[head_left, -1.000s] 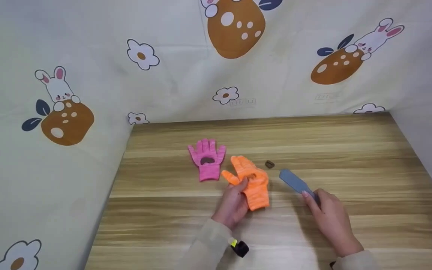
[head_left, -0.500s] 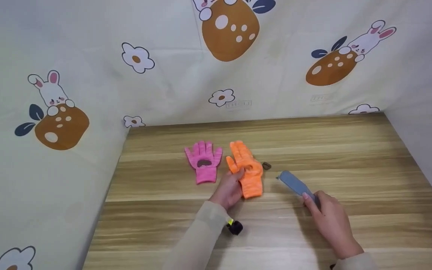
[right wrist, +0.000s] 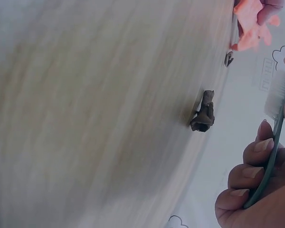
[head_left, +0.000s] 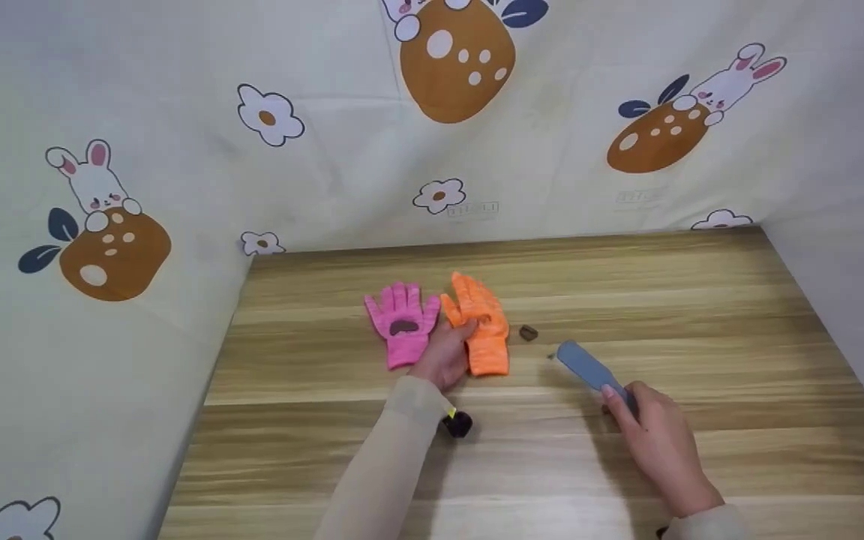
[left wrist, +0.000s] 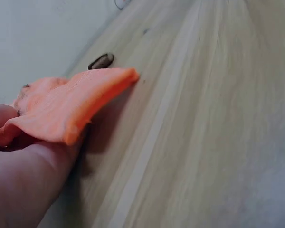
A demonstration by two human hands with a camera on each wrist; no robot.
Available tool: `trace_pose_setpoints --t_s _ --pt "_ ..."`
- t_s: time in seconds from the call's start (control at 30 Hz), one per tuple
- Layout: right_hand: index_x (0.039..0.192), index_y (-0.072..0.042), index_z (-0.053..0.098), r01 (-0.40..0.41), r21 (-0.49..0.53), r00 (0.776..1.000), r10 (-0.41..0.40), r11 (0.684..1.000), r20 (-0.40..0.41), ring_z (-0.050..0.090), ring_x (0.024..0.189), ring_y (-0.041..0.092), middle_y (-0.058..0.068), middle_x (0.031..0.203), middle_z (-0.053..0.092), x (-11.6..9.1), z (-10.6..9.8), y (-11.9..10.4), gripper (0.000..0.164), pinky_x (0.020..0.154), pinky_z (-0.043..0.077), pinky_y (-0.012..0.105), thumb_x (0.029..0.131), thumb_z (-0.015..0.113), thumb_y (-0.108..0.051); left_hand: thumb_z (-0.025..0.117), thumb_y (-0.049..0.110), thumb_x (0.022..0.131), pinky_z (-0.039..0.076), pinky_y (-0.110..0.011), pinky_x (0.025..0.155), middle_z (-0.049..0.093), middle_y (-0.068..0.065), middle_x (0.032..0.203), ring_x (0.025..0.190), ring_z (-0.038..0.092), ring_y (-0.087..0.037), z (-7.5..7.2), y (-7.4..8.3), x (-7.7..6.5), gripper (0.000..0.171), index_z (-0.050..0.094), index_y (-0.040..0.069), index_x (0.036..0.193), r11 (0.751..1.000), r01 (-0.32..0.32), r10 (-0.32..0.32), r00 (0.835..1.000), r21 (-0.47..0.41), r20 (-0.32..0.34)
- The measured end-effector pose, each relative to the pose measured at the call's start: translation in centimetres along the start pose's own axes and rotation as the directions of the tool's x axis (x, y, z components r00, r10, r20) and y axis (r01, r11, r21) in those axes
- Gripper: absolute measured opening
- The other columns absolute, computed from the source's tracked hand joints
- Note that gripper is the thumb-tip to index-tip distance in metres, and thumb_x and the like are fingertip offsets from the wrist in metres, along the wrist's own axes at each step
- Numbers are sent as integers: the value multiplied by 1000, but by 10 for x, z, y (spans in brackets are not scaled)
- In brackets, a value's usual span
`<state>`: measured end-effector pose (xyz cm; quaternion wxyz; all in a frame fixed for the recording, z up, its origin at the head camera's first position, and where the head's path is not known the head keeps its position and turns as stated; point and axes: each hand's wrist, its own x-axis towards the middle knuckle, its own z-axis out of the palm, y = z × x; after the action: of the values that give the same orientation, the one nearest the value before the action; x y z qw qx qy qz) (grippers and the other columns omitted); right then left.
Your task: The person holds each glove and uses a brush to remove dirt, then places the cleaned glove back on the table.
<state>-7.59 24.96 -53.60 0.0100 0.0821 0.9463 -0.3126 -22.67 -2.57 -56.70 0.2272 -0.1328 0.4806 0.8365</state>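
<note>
My left hand (head_left: 443, 354) pinches an orange knit glove (head_left: 493, 352) at its palm, thumb on top, just right of the pink glove. In the left wrist view the glove's cuff (left wrist: 99, 90) hangs over the wood, its edge raised. My right hand (head_left: 661, 442) grips a blue-grey brush (head_left: 583, 365) by its handle; the right wrist view shows its white bristles (right wrist: 278, 92) facing the table and touching nothing. Flat on the table lies a pink glove (head_left: 411, 346) with a dark brown smear (head_left: 403, 327) on its palm. A small brown lump (head_left: 528, 332) sits right of the orange glove.
Another brown lump (right wrist: 203, 114) lies on the wood-grain table (head_left: 627, 285) beneath the right hand. A tiny dark speck (head_left: 551, 356) is near the brush head. Patterned cloth walls (head_left: 327, 172) stand behind and at the sides. A black device (head_left: 458, 424) is on the left wrist.
My left hand has moved away from me and to the left, taking the orange glove from right of the pink glove to close beside it. The right hand holds the brush almost still.
</note>
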Motion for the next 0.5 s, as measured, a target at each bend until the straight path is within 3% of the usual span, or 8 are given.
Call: trace_pose_setpoints --t_s 0.13,0.23,0.4,0.5 --pt "93 -7 60 -9 3 1000 9 1000 15 48 75 21 5 78 53 1 -1 0 57 63 36 30 102 41 -61 54 6 103 40 -40 117 47 -11 153 141 46 -26 -5 3 1 60 27 12 157 1000 0 1 1000 23 -5" --pt "94 -7 60 -8 -1 1000 8 1000 19 49 75 21 6 78 53 1 -1 1 58 63 37 30 102 40 -60 56 4 101 39 -39 118 45 -12 156 143 45 -27 -6 7 -2 67 23 9 158 991 -19 19 1000 132 -4" --pt "94 -6 60 -6 -8 1000 6 1000 20 48 74 21 5 78 53 1 -1 2 59 62 36 30 102 40 -62 56 0 98 42 -38 116 46 -15 154 139 49 -28 -4 14 -6 66 26 5 157 932 -61 64 998 358 5" --pt "93 -7 59 -5 -10 1000 5 1000 21 48 74 21 5 78 53 1 -2 1 60 61 36 30 102 40 -63 56 -2 96 44 -39 115 48 -15 152 136 52 -28 -2 16 -6 64 32 4 155 903 -79 76 997 422 24"
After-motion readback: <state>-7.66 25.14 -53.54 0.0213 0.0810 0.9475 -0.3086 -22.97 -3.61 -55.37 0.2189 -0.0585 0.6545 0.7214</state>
